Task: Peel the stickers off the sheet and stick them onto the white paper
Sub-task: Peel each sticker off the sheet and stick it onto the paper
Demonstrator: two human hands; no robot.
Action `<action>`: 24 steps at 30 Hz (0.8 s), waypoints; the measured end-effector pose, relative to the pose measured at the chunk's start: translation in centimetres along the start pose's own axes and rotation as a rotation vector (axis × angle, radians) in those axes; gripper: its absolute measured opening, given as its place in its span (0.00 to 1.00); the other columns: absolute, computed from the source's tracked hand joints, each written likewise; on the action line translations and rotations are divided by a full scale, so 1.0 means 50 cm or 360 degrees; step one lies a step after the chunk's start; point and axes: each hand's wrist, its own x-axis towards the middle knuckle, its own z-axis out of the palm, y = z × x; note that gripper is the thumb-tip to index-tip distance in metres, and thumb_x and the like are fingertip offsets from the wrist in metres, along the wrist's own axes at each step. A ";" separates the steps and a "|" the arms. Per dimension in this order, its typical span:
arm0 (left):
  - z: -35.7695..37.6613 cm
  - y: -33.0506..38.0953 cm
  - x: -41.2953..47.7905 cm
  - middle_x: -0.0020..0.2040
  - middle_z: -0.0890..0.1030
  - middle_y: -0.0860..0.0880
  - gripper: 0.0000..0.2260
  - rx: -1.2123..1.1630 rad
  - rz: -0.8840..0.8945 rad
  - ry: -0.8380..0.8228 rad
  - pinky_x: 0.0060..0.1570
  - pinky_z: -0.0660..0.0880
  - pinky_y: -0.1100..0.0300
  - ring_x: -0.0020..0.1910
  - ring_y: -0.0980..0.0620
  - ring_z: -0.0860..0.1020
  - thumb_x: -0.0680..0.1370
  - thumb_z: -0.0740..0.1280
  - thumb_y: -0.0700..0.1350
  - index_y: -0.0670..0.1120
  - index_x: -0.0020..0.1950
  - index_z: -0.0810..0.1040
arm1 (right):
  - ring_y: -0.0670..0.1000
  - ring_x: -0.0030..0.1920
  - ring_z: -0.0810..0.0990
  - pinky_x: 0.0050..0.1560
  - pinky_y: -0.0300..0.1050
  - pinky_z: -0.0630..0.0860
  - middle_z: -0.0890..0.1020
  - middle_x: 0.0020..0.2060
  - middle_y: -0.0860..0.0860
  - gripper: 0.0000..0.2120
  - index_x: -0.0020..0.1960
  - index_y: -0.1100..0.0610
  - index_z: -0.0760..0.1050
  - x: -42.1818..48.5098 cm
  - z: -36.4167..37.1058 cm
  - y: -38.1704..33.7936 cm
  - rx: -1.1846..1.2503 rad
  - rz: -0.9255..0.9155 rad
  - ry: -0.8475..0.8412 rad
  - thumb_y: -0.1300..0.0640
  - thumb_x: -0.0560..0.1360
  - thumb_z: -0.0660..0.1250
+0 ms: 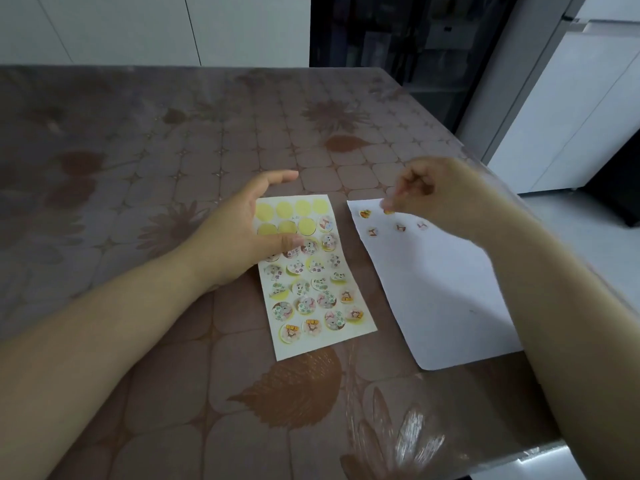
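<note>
Two bare forearms (104, 323) reach in from the bottom edge over a table (173, 133) covered in a glossy brown cloth with a leaf and flower pattern.

On the right lies the white paper (433, 299), flat and slightly angled. Beside it, to the left, lies the sticker sheet (301, 349), well apart from the paper's lower half but near it at the top.

The left hand (242, 230) sits at the sheet's upper left corner, fingers straight and spread. Its thumb seems to rest on the sheet, steadying it. It holds nothing.

The right hand (436, 192) hovers over the paper's far end, fingers curled, fingertips pinched together on a small orange sticker (388, 212) at the paper's surface. Whether that sticker is already pressed flat is too blurred to tell.

Four placed stickers (372, 232) show on the paper near it. On the sheet, seven bare yellow circles (302, 207) mark the spots already peeled, while most remaining stickers (304, 304) are unpeeled. The task looks less than a third done.
</note>
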 end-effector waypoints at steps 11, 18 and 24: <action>0.000 0.004 0.004 0.51 0.82 0.41 0.31 -0.0314 0.0011 -0.0009 0.41 0.80 0.62 0.44 0.51 0.83 0.67 0.73 0.36 0.54 0.66 0.70 | 0.42 0.41 0.79 0.44 0.33 0.76 0.81 0.42 0.47 0.12 0.52 0.48 0.78 -0.020 0.099 -0.065 0.0270 -0.0380 -0.0029 0.54 0.69 0.73; 0.002 0.003 0.005 0.50 0.82 0.48 0.24 -0.0461 0.0026 0.0048 0.43 0.80 0.63 0.45 0.54 0.83 0.69 0.70 0.43 0.50 0.65 0.73 | 0.42 0.41 0.80 0.44 0.31 0.76 0.84 0.41 0.48 0.14 0.51 0.46 0.79 -0.028 0.100 -0.071 0.0544 -0.0409 0.0064 0.57 0.68 0.74; -0.001 0.001 0.008 0.53 0.82 0.48 0.22 -0.0546 -0.0035 0.0056 0.50 0.80 0.57 0.50 0.50 0.82 0.68 0.70 0.43 0.48 0.62 0.75 | 0.45 0.42 0.82 0.45 0.37 0.79 0.83 0.42 0.43 0.12 0.47 0.46 0.79 -0.033 0.095 -0.076 0.0678 -0.0464 0.0010 0.60 0.67 0.74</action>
